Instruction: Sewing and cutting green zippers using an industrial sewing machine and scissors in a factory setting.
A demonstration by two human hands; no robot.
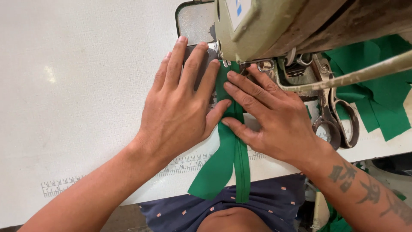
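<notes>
A narrow green fabric strip (234, 161) runs from under the sewing machine's presser foot (226, 63) toward me and hangs over the table's front edge. My left hand (180, 109) lies flat with fingers spread, pressing the strip's left side against the machine bed. My right hand (268, 118) presses the strip's right side, its fingertips close to the presser foot. Both thumbs meet over the fabric. The needle is hidden behind the machine head (274, 25).
Scissors (337, 118) lie on the table right of my right hand. A pile of green fabric pieces (382, 99) sits at the far right. A white table (77, 86) carries a printed ruler strip (58, 185) along its front edge.
</notes>
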